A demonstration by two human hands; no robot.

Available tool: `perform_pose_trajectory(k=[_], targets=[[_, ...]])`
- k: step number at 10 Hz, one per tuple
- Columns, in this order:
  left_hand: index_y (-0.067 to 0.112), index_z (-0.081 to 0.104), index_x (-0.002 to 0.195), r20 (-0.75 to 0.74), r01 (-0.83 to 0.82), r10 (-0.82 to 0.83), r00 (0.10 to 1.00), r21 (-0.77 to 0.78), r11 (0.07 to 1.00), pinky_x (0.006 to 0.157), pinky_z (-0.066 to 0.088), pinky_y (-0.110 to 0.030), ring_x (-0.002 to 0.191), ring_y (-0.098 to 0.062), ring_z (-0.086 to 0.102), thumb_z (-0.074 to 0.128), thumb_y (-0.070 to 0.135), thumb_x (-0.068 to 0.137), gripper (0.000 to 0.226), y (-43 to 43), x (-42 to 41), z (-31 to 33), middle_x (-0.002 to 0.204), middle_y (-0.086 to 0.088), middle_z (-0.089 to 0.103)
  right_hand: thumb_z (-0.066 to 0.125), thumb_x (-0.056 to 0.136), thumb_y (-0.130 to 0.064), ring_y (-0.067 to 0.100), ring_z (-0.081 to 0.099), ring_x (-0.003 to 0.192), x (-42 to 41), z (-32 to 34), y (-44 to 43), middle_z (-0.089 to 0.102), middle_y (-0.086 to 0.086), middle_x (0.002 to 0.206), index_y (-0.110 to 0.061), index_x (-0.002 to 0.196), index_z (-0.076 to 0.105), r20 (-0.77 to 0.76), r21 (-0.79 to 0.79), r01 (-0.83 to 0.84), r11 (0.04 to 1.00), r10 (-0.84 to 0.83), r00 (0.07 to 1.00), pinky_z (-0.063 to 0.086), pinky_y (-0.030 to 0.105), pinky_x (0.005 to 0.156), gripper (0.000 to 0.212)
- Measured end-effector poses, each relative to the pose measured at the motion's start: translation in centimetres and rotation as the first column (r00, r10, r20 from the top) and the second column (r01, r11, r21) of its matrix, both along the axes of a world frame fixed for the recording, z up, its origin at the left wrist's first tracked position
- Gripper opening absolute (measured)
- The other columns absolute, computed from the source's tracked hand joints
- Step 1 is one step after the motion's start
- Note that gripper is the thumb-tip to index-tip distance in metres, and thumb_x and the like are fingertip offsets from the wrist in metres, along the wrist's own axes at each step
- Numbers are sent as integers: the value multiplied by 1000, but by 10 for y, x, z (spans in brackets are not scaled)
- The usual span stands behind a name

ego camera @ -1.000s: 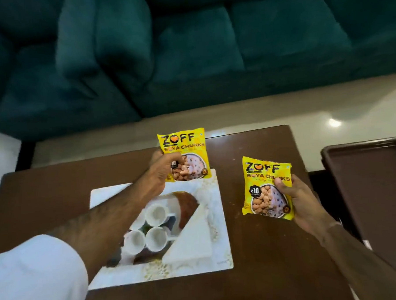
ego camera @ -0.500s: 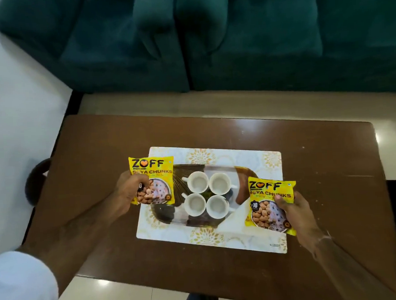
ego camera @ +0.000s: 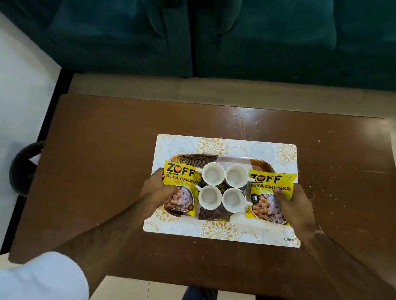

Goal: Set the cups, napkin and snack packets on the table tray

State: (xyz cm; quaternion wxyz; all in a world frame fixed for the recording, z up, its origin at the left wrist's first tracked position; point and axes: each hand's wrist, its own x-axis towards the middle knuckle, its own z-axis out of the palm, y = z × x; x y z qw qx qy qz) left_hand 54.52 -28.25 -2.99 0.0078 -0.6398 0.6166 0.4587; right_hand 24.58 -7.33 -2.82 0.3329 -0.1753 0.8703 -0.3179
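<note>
A dark green sofa (ego camera: 209,30) fills the far side of the view, and in front of it stands a brown wooden table (ego camera: 101,166). On the table lies a white placemat (ego camera: 219,233) with gold flowers, and on the placemat sits the table tray (ego camera: 229,158), brown and white. Four white cups (ego camera: 222,187) stand in a tight square in the middle of the tray. The napkin cannot be made out; perhaps it is hidden under the right packet.

The left hand (ego camera: 158,193) pinches the left snack packet (ego camera: 183,187) at its left edge, thumb on the printed face. This packet lies just beside the left pair of cups, over the left end of the tray. The right hand (ego camera: 293,202) pinches the right snack packet (ego camera: 268,194) in the same way, just beside the right pair of cups.

Each packet has its long axis pointing away from the person, parallel to the cup rows. Each hand is on the outer side of its own packet, so the release probably needs only opening the fingers and pulling outward.
</note>
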Motion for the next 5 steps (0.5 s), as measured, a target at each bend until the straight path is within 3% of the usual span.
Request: perform_pose_trajectory(k=[1,2,3,4,5], targets=[[29,47,86,59,138,-132,989,-111,984,47,37,-15,65,-3,56,75,23,74,32,2,2,-3,75,10,59,63,95,-26,28,62,87,3,0,-7,66,3,93,-16,105,57,-28,31,-4,1000,5,1000,43,32,73,15],[23,49,112,109,228,-209,972,-213,950,72,54,-38,93,-20,59,76,29,75,46,7,2,-5,103,-2,58,67,92,-21,36,58,106,2,5,-13,57,18,118,-3,122,53,-98,84,-31,996,39,994,45,36,84,38],[23,36,137,208,220,-173,963,-233,947,84,53,-46,115,-26,48,78,35,74,77,13,3,1,123,-5,46,71,88,-19,41,45,123,3,16,-15,45,26,133,4,137,40,-224,181,-119,976,159,961,41,46,100,62],[18,25,149,316,221,-154,936,-188,957,93,49,-46,123,-30,42,77,41,75,93,15,1,6,133,-9,41,72,86,-23,47,39,130,5,24,-21,35,27,147,1,149,28,-299,326,-187,927,289,909,41,56,102,80],[18,21,151,361,229,-159,919,-163,960,98,44,-46,128,-31,37,74,41,76,94,11,-11,26,140,-10,38,67,86,-32,44,32,138,11,46,-38,20,16,160,-10,153,23,-300,418,-248,874,391,870,37,59,105,83]])
